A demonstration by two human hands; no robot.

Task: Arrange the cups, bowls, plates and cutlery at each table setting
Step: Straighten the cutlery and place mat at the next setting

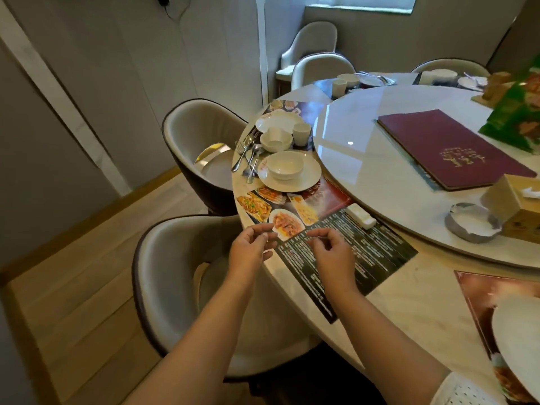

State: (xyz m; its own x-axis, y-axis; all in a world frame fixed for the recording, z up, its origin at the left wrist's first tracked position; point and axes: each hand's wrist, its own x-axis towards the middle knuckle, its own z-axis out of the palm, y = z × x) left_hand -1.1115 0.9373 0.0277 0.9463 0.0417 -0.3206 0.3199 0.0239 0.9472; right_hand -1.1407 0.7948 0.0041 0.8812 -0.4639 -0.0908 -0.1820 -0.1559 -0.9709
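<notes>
A printed placemat [365, 252] with food photos lies at the table's edge in front of me. My left hand [249, 248] and my right hand [333, 254] hover over its near end, fingers loosely curled, with nothing visibly held. Beyond the mat stands a white plate [306, 179] with a bowl [285, 166] on it. Several forks and spoons [248, 157] lie in a heap to its left. Farther back sit a second bowl [276, 140], a cup [301, 133] and another plate [276, 121].
A glass turntable [365, 176] fills the table's middle and carries a burgundy menu [450, 147], an ashtray [470, 222] and a tissue box [511, 204]. A white plate [520, 337] sits on the mat at lower right. Padded chairs [175, 287] stand along the table's left side.
</notes>
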